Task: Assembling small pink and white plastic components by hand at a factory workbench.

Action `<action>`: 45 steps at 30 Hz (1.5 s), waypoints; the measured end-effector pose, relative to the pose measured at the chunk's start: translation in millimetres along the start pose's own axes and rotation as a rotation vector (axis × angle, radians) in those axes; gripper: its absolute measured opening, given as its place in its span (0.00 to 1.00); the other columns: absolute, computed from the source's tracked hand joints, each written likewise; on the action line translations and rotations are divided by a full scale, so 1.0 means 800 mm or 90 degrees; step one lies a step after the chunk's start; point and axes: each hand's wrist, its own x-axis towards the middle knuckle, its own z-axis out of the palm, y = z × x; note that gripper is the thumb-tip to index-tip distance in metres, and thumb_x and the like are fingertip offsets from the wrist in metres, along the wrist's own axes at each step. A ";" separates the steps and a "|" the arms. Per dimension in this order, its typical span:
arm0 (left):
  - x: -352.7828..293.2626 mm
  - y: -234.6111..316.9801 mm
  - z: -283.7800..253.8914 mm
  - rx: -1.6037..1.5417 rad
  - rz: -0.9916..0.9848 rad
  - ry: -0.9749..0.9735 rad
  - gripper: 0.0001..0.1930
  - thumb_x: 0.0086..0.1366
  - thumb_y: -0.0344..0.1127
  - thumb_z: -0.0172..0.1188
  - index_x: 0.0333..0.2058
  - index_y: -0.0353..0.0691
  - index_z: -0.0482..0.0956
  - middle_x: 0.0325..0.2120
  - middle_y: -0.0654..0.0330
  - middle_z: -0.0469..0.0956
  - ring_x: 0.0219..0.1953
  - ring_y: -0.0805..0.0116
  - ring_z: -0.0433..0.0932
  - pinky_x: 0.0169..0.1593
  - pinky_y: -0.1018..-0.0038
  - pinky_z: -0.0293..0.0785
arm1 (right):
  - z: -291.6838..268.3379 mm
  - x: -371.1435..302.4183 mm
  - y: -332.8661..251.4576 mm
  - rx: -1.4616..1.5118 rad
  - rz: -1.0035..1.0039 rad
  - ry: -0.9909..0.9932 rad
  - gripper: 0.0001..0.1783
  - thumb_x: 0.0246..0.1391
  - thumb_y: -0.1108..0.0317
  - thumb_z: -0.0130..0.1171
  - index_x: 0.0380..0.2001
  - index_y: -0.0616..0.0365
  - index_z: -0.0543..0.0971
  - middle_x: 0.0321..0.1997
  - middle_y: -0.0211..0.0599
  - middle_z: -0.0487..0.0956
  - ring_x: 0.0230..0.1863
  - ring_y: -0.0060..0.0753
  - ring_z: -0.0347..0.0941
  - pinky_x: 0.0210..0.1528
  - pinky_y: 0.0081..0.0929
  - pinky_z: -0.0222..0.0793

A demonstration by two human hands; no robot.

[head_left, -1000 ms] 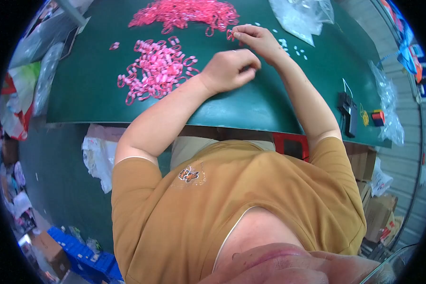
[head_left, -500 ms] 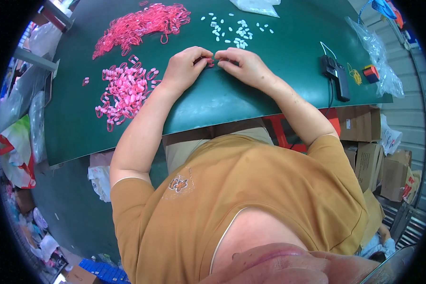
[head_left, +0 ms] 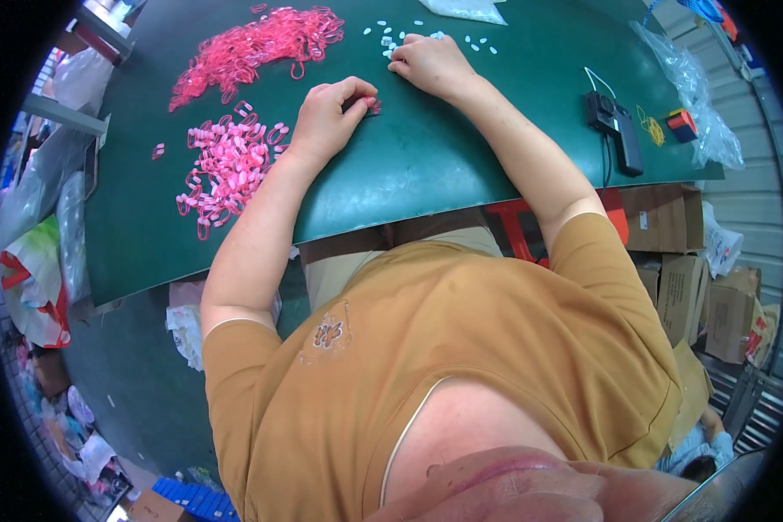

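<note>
My left hand (head_left: 329,118) rests on the green table (head_left: 409,174), fingers curled around a small pink piece (head_left: 373,106) at its fingertips. My right hand (head_left: 428,63) lies farther back, its fingertips among scattered small white pieces (head_left: 391,39); whether it holds one is hidden. To the left of my left hand lies a heap of light pink loops (head_left: 226,165). A larger pile of darker pink loops (head_left: 252,48) is spread at the back left.
A black hand tool with a cord (head_left: 618,130) lies at the right of the table, beside a yellow band (head_left: 651,129), a small red and black object (head_left: 682,123) and clear plastic bags (head_left: 696,78). Cardboard boxes (head_left: 705,287) stand below right; bags (head_left: 35,287) crowd the left.
The hands were together at the table's middle; now my right hand has reached back to the white pieces while my left stays closed on the pink piece. The view has shifted.
</note>
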 end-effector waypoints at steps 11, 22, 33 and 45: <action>-0.001 -0.005 -0.001 0.164 0.114 0.053 0.05 0.66 0.33 0.66 0.40 0.46 0.86 0.34 0.62 0.88 0.39 0.59 0.86 0.54 0.61 0.75 | -0.015 0.014 -0.002 0.045 -0.056 -0.089 0.14 0.67 0.56 0.60 0.49 0.45 0.88 0.48 0.31 0.85 0.51 0.38 0.83 0.55 0.46 0.74; -0.003 -0.003 0.000 0.161 0.103 0.066 0.05 0.66 0.33 0.66 0.40 0.45 0.86 0.33 0.60 0.88 0.37 0.56 0.85 0.52 0.60 0.75 | -0.038 -0.035 -0.003 0.130 -0.166 -0.176 0.14 0.69 0.58 0.59 0.50 0.44 0.88 0.51 0.31 0.87 0.52 0.39 0.83 0.60 0.44 0.74; -0.002 -0.002 -0.001 0.155 0.087 0.053 0.05 0.67 0.34 0.66 0.40 0.45 0.86 0.32 0.59 0.88 0.37 0.56 0.85 0.50 0.60 0.76 | -0.050 -0.061 -0.017 0.097 -0.105 -0.038 0.13 0.69 0.58 0.60 0.48 0.47 0.88 0.43 0.32 0.83 0.45 0.38 0.82 0.54 0.39 0.71; -0.002 -0.001 -0.003 0.172 0.076 0.036 0.06 0.67 0.34 0.66 0.42 0.44 0.86 0.34 0.59 0.88 0.38 0.56 0.84 0.48 0.61 0.78 | -0.044 -0.048 -0.047 0.013 -0.089 -0.084 0.14 0.70 0.56 0.59 0.47 0.48 0.89 0.43 0.32 0.85 0.47 0.41 0.83 0.57 0.48 0.69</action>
